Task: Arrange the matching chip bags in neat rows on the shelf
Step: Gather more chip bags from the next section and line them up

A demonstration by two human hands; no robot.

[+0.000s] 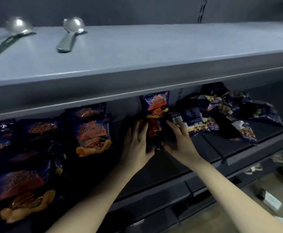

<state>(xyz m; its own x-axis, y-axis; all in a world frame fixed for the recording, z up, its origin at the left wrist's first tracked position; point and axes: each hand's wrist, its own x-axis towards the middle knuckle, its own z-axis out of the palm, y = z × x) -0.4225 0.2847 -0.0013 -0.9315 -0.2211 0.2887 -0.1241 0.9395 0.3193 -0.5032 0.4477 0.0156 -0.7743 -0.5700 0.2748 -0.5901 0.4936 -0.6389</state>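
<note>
Our left hand (135,142) and right hand (179,140) meet at the centre of the frame. Each clasps one side of an upright chip bag (155,111), thumbs across its lower front and fingers along its edges. We see it standing on the dark shelf (154,174), its top just under the grey upper shelf (154,52). Filling the lower left of the frame, matching chip bags (93,133) in dark blue with orange print lie in overlapping rows. Towards the right edge, a loose heap of purple snack bags (221,108) sprawls at odd angles. Farthest off, at the upper left, two metal spoons (70,33) lie on the upper shelf, bowls towards the back wall.
</note>
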